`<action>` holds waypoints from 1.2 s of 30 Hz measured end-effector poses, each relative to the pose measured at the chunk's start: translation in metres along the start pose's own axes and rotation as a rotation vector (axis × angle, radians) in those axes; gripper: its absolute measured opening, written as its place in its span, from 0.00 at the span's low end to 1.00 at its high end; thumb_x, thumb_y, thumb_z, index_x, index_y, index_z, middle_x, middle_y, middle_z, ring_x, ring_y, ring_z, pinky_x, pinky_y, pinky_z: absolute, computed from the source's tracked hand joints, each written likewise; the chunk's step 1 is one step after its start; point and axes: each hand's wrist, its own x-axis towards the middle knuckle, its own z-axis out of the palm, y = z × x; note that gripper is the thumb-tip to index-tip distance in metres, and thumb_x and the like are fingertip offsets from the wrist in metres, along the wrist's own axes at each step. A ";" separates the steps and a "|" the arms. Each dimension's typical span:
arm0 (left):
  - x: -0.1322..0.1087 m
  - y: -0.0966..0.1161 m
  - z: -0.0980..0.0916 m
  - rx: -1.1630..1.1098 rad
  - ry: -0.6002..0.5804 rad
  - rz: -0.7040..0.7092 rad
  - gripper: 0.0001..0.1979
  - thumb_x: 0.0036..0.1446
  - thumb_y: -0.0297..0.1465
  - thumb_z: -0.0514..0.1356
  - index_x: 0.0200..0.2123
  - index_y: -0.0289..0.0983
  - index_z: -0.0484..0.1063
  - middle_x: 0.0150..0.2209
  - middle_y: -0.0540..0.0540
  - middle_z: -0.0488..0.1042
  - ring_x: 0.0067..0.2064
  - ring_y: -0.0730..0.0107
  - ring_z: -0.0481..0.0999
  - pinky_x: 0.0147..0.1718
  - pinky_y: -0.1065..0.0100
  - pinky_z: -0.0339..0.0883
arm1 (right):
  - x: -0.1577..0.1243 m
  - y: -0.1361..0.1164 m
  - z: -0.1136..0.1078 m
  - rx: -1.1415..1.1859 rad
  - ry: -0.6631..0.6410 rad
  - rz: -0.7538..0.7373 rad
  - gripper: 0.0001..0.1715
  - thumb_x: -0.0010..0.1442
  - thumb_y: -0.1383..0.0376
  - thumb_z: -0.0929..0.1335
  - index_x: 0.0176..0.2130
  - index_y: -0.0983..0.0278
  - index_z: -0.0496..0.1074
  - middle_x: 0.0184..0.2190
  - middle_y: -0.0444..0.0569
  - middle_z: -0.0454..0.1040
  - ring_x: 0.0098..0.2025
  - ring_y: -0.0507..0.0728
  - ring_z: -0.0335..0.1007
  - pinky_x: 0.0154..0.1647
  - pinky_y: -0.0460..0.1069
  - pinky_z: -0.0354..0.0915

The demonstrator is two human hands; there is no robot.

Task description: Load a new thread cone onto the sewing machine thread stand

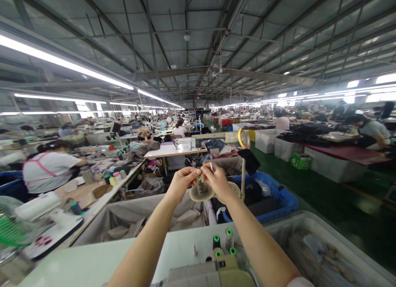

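Observation:
Both my arms reach forward over a sewing machine [213, 274] with a pale green table top [123, 258]. My left hand [183, 181] is closed in a pinch, its fingertips meeting those of my right hand [219, 180], which is also pinched. Whatever they hold is too fine to make out. A small grey shiny piece [212, 167] shows at the right fingers; its kind is unclear. Just below the fingertips, a thread cone [201, 189] with a green top stands on a round spool holder disc [198, 198]. The right wrist partly hides a second disc [235, 189].
Several thread cones [229, 238] stand behind the machine. Beyond the table are a grey cloth-lined bin [108, 210] and a blue basket [278, 196]. A clear plastic bin [328, 225] lies right. Yellow tape [244, 137] hangs near a post. A person [51, 167] sits left.

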 end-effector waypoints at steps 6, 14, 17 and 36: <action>0.000 0.000 0.002 -0.010 0.039 0.048 0.22 0.42 0.49 0.71 0.27 0.35 0.74 0.22 0.51 0.68 0.24 0.77 0.62 0.25 0.73 0.54 | -0.002 0.004 0.000 0.003 0.023 0.043 0.20 0.60 0.48 0.68 0.35 0.63 0.69 0.19 0.38 0.69 0.17 0.47 0.51 0.21 0.46 0.49; 0.033 0.003 -0.028 0.393 0.154 0.284 0.11 0.45 0.36 0.65 0.19 0.38 0.70 0.21 0.50 0.65 0.26 0.70 0.59 0.27 0.69 0.49 | -0.007 0.012 -0.001 -0.261 -0.190 0.055 0.08 0.57 0.60 0.67 0.30 0.62 0.70 0.26 0.42 0.73 0.31 0.53 0.68 0.39 0.49 0.63; 0.037 0.003 -0.032 0.552 -0.002 0.309 0.08 0.42 0.30 0.65 0.15 0.39 0.71 0.20 0.48 0.67 0.27 0.68 0.61 0.27 0.68 0.49 | 0.003 0.006 -0.001 -0.373 -0.184 -0.071 0.08 0.60 0.60 0.64 0.32 0.61 0.69 0.28 0.41 0.71 0.33 0.52 0.67 0.39 0.48 0.61; 0.029 -0.008 -0.024 0.305 0.186 0.201 0.13 0.42 0.41 0.70 0.23 0.36 0.78 0.20 0.50 0.70 0.23 0.75 0.61 0.24 0.70 0.52 | 0.018 0.001 -0.002 -0.451 -0.155 -0.072 0.09 0.59 0.60 0.63 0.30 0.61 0.66 0.25 0.41 0.71 0.30 0.53 0.68 0.36 0.49 0.61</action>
